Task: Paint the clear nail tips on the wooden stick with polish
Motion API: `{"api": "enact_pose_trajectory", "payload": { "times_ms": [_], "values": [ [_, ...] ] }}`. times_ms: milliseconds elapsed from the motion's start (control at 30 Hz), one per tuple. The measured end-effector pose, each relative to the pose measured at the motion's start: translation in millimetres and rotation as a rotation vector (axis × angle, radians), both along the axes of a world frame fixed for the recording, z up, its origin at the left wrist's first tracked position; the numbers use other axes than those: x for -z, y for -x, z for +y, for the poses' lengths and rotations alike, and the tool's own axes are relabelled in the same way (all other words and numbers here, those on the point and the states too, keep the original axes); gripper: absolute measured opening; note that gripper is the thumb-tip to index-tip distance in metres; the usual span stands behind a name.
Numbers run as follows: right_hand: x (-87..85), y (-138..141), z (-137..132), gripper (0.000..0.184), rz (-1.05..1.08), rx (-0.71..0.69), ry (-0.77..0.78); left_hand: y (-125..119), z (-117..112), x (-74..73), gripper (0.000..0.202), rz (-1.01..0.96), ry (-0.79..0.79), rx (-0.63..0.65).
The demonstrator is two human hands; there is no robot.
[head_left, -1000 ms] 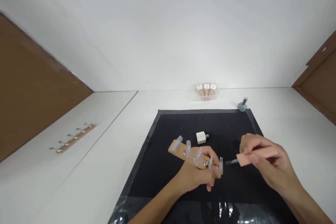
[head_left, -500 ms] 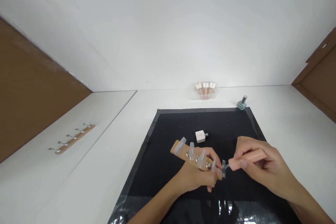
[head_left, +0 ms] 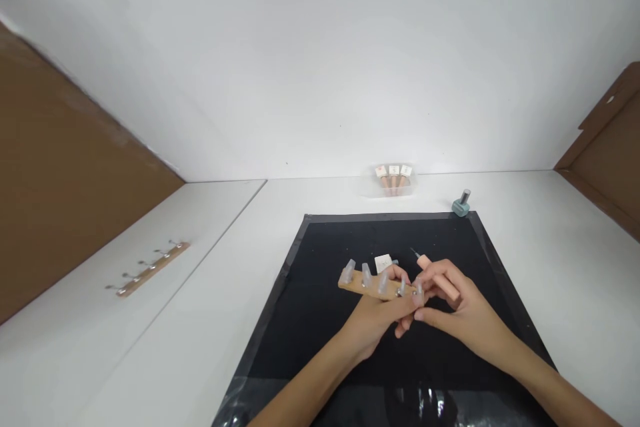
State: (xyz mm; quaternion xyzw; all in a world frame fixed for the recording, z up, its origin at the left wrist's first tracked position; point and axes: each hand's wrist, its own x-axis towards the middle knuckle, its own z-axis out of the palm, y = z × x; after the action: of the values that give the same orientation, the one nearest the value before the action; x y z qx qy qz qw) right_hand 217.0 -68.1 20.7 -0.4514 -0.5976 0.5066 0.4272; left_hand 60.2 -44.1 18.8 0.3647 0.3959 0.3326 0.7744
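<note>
My left hand (head_left: pixel 373 323) is closed around a wooden nail-tip stand (head_left: pixel 357 283). Several clear false nail tips (head_left: pixel 367 275) stand up along it in a row. My right hand (head_left: pixel 463 313) is closed on a nail polish brush (head_left: pixel 445 285) with a peach cap handle, its dark bristles pointing up and away to the left. The right fingertips are at the stand's right end, by the last nail tip (head_left: pixel 419 289); whether they touch that tip is unclear. Behind the hands a white nail polish bottle (head_left: pixel 383 263) lies on its side, partly hidden.
A black mat (head_left: pixel 330 247) covers the white table (head_left: pixel 200 320) under the hands. At the back is a clear tray (head_left: pixel 367 187) with peach-handled bottles. A teal clamp-like item (head_left: pixel 461 205) sits at the mat's far right corner. Another wooden stand (head_left: pixel 153 271) lies left.
The brush has come away from the end nail tip and turned, bristles now pointing away. My right hand has moved left to the stand's end, and the stand lies more level.
</note>
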Motion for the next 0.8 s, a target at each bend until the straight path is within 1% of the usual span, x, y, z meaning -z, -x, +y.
{"api": "enact_pose_trajectory", "payload": {
  "times_ms": [67, 133, 200, 300, 333, 367, 433, 467, 567, 633, 700, 733, 800],
  "values": [
    [4.9, 1, -2, 0.018, 0.016, 0.043, -0.038, 1, 0, 1.1, 0.05, 0.031, -0.015, 0.031],
    [9.2, -5, -3, 0.02, 0.03, 0.101, -0.093, 6, 2, 1.3, 0.048, 0.073, -0.038, 0.097],
    [13.4, -18, -4, 0.022, 0.06, 0.153, -0.146, 15, 8, 1.3, 0.04, 0.152, -0.071, 0.233],
    [21.5, -44, -8, 0.024, 0.089, 0.235, -0.197, 33, 21, 1.2, 0.025, 0.347, -0.099, 0.511],
    [25.0, -53, -10, 0.024, 0.073, 0.246, -0.193, 39, 25, 1.0, 0.02, 0.437, -0.118, 0.581],
    [28.8, -61, -12, 0.024, 0.049, 0.245, -0.182, 46, 29, 0.6, 0.015, 0.546, -0.15, 0.587],
    [37.1, -71, -18, 0.024, 0.01, 0.237, -0.164, 56, 37, 0.1, 0.011, 0.756, -0.245, 0.488],
    [41.1, -73, -21, 0.023, -0.04, 0.219, -0.154, 60, 41, 0.1, 0.01, 0.813, -0.285, 0.42],
    [50.4, -72, -28, 0.02, -0.191, 0.164, -0.184, 65, 47, 2.6, 0.012, 0.882, -0.391, 0.255],
    [53.1, -68, -30, 0.017, -0.314, 0.105, -0.192, 63, 49, 6.1, 0.02, 0.899, -0.513, 0.15],
    [53.0, -64, -28, 0.015, -0.426, 0.048, -0.195, 58, 48, 10.2, 0.03, 0.885, -0.635, 0.106],
    [52.0, -64, -27, 0.015, -0.462, 0.026, -0.198, 55, 48, 12.0, 0.032, 0.871, -0.679, 0.114],
    [47.5, -66, -23, 0.019, -0.487, -0.016, -0.214, 49, 47, 14.8, 0.026, 0.851, -0.722, 0.144]
  ]
}}
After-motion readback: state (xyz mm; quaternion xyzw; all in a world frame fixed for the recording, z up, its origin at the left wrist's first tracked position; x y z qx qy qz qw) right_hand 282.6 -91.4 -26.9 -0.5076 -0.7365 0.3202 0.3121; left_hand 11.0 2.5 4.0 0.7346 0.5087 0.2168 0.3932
